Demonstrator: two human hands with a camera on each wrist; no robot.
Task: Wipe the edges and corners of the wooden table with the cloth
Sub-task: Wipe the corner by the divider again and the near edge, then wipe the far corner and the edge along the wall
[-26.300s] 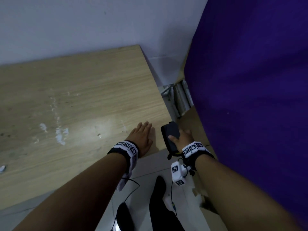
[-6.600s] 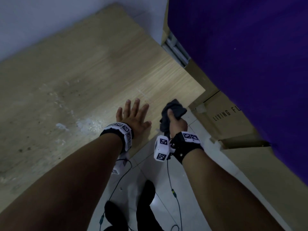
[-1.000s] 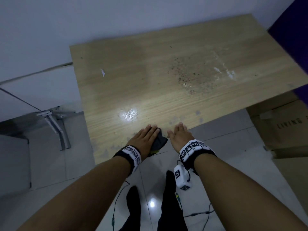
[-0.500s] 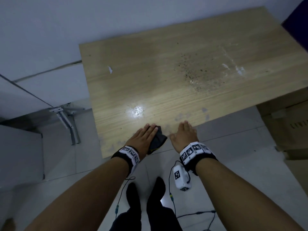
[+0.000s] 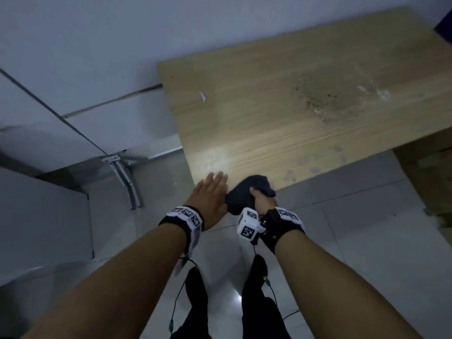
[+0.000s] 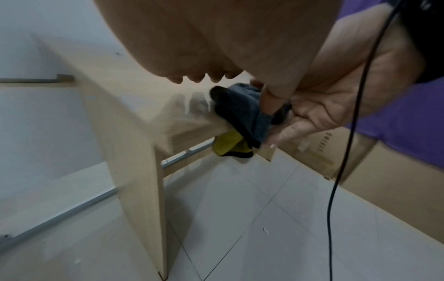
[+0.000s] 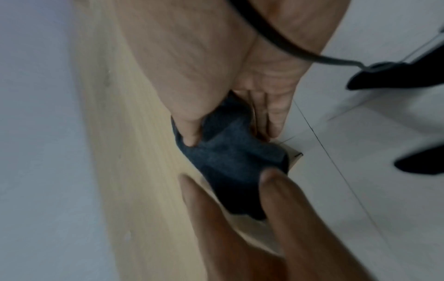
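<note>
Two hands were at the near edge of the wooden table [image 5: 281, 113], close to its near-left corner. The cloth [image 5: 245, 194] sat draped over that edge: dark grey part bunched on the tabletop, rest hanging down past the front face. Left-wrist view showed the hanging part [image 6: 228, 146] was yellow with a dark border, so grey side up, yellow side under. Long axis of the bunch ran roughly across the edge, from tabletop down over the lip; exact shape was hard to read, too crumpled.

Right hand [image 5: 260, 203] was clamped on the cloth: thumb on top pressing the grey fabric, fingers [image 7: 271, 116] wrapped down over the table's front face. Left hand [image 5: 210, 194] lay flat on the tabletop just beside the cloth, fingers straight and together, pointing away from the person, holding nothing; its thumb side touched or nearly touched the cloth, can't tell which.

Tabletop had a patch of dark specks and pale smears toward the far right, well apart from the cloth, plus a small white scrap [image 5: 202, 96] near the left edge. A cardboard box [image 5: 430, 177] stood on the floor at right.
</note>
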